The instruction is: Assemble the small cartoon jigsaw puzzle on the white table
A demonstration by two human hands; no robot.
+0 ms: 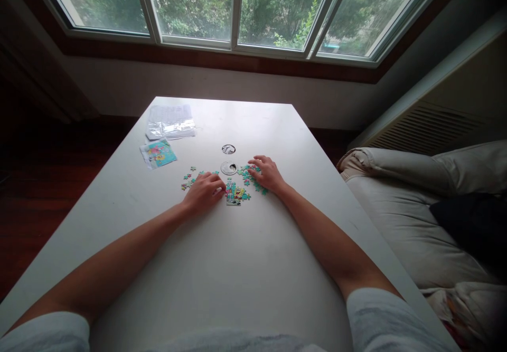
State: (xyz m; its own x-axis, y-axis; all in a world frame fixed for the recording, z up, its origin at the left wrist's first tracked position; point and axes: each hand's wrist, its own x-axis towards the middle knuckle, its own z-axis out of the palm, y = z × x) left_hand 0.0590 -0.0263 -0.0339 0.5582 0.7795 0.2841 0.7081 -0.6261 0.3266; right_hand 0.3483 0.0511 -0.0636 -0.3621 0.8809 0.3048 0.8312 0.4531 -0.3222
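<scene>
A small jigsaw lies on the white table [237,267]. Its joined part [235,193] sits between my hands, colourful with teal edges. Loose teal pieces [190,175] are scattered to the left and more pieces [249,172] to the right. My left hand [204,191] rests on the table with its fingers curled, the fingertips touching the left edge of the joined part. My right hand [267,173] lies over the right-hand pieces, fingers bent down onto them. Whether either hand pinches a piece is hidden.
A small picture card [158,153] and a clear plastic bag over a printed sheet [171,122] lie at the far left of the table. Two round lids or cable holes [228,158] sit beyond the puzzle. A cushioned sofa [415,209] stands to the right, windows ahead.
</scene>
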